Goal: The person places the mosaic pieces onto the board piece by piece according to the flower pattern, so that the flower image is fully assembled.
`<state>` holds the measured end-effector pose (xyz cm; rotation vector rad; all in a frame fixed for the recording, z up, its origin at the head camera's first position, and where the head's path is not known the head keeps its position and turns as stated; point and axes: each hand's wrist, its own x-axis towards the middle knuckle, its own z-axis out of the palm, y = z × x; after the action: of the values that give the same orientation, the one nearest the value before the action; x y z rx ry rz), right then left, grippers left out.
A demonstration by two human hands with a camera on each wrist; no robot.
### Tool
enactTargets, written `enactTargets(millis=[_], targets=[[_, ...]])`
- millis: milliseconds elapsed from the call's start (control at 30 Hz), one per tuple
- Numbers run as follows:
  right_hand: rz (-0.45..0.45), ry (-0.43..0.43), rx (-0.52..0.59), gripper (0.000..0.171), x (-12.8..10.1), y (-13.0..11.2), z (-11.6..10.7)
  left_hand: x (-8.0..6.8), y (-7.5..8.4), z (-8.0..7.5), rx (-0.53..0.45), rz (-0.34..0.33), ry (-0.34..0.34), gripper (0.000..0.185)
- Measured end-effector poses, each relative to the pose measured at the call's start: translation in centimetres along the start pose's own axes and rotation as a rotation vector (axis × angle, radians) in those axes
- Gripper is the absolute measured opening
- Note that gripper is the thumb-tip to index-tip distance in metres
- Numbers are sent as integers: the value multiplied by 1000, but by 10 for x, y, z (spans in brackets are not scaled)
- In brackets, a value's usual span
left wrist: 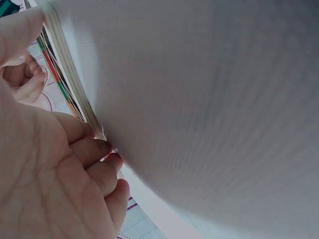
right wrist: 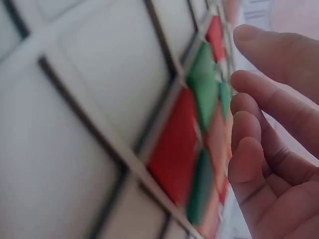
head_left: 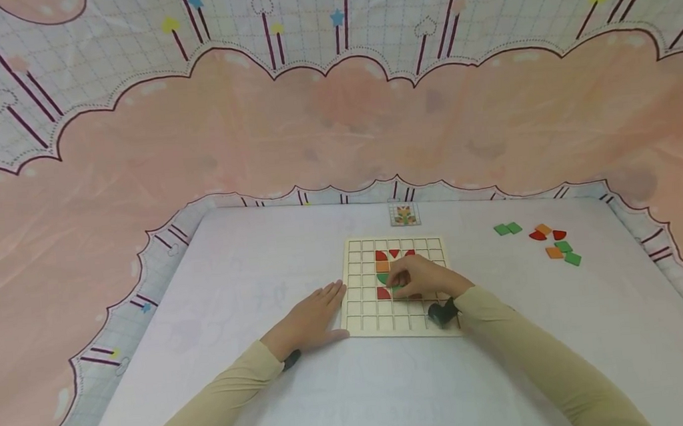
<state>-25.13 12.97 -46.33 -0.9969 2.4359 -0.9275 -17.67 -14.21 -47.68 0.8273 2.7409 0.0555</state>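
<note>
Left hand: the left hand (head_left: 314, 319) lies flat, fingers straight, against the left edge of the grid board (head_left: 366, 318).
Right hand: the right hand (head_left: 421, 277), fingers curled, pinches a green tile (head_left: 394, 290) at the board's middle.
Board: centre of the bench (head_left: 270, 379).
Spare tiles: loose tiles (head_left: 551, 240), right of frame.

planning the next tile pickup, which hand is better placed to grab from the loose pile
Right, probably. The loose tiles lie on the right hand's side of the grid board, while the left hand rests flat at the board's left edge.
</note>
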Motion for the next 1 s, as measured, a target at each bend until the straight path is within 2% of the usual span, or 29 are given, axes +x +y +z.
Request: enactTargets(millis=[100,300,467,600,800,1000], targets=[[4,25,-6,15,-9,-1,-12,1,0,0,4,1,4,87],[87,103,-70,21,-35,5,-42,1,0,0,17,-9,1,87],[142,152,-92,25,-62,20,-70,0,0,1,11,-9,4,87],[151,205,-98,27,-83,37,-93,0,0,2,7,-8,10,87],[229,316,-35,32,-113,65,-122,1,0,2,6,-6,15,87],[353,415,38,41,-130,92,-135,2,-1,3,3,2,22,86]])
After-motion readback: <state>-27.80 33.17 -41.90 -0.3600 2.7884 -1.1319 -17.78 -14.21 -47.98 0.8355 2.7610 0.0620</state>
